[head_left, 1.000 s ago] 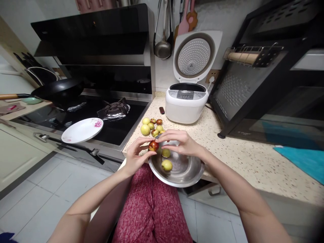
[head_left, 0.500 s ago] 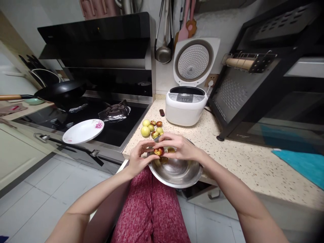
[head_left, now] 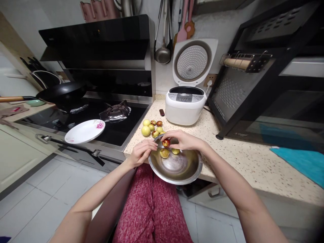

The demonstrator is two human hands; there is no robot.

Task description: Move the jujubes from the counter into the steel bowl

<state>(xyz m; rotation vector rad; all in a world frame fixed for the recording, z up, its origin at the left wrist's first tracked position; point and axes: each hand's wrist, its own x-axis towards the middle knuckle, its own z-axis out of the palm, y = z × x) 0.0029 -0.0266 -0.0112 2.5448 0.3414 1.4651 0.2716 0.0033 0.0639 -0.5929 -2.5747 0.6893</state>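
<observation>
Over the metal bowl (head_left: 184, 170), my right hand (head_left: 181, 140) pinches a reddish-brown jujube (head_left: 166, 143) between thumb and fingertips. My left hand (head_left: 142, 152) is at the bowl's left rim, holding no fruit; its fingers stretch out over the edge, the thumb a little apart below. Inside the bowl lie two yellow-green jujubes (head_left: 164, 153), just under the held one. Behind the bowl, several green and brown jujubes (head_left: 146, 130) are grouped on the speckled counter (head_left: 243, 165). The bowl sits at the counter's front edge and juts out over it.
A white rice cooker (head_left: 186, 109) stands behind the bowl, its lid up. To the left, a white floral plate (head_left: 84, 132) lies at the stove's front edge, and a black wok (head_left: 63, 92) rests on the far burner. A teal cloth (head_left: 301, 165) lies at right.
Both hands held the jujube above the bowl before. Now my left hand has let go and drawn slightly left, while my right hand keeps the fruit, a little higher and further right.
</observation>
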